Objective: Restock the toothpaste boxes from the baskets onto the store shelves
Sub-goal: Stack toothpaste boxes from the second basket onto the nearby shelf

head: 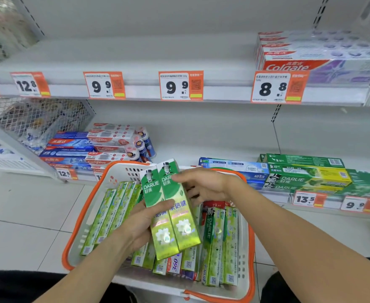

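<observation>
left hand (143,224) grips two Darlie boxes (171,206) | right hand (203,186) pinches them

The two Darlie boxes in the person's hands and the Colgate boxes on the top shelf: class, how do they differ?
The two Darlie boxes are green, the Colgate boxes red, white and purple. The Darlie pair is held side by side above the basket by the left hand and right hand, pointing away; the Colgate boxes lie stacked, lengthwise along the shelf edge. Both are long toothpaste cartons.
</observation>
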A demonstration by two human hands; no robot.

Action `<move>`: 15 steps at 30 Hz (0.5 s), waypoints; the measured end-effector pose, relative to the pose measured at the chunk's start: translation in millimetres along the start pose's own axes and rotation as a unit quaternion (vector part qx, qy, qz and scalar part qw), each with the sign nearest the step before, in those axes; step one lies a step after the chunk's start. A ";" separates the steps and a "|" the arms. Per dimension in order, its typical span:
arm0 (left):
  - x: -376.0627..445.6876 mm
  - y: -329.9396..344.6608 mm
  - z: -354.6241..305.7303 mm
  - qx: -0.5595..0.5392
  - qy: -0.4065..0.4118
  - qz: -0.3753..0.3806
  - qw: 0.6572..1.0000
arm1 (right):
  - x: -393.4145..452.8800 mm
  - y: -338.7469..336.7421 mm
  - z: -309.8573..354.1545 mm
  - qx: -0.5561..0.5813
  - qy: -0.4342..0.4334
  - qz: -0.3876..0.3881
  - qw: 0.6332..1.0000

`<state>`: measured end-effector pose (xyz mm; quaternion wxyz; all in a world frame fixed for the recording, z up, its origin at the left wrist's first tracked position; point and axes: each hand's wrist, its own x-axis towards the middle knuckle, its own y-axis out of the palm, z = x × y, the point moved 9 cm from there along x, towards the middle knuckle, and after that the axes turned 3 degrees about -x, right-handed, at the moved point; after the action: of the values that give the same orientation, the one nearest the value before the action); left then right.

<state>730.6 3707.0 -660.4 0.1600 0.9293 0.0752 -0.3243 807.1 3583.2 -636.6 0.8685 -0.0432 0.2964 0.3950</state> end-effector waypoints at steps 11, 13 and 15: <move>10.4 -12.6 12.3 0.055 -0.021 -0.037 0.998 | 5.6 -15.5 -41.6 -0.062 0.030 -0.105 0.992; 10.4 -12.7 16.1 0.053 -0.029 -0.029 0.998 | 5.6 -11.5 -45.2 -0.061 0.024 -0.115 0.991; 8.3 -12.7 19.9 0.040 -0.033 -0.029 0.998 | 7.1 -1.1 -55.5 -0.030 0.034 -0.087 0.995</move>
<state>722.5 3712.3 -683.4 0.1160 0.9210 0.0835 -0.3624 784.8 3569.9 -686.2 0.8871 -0.1080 0.3093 0.3251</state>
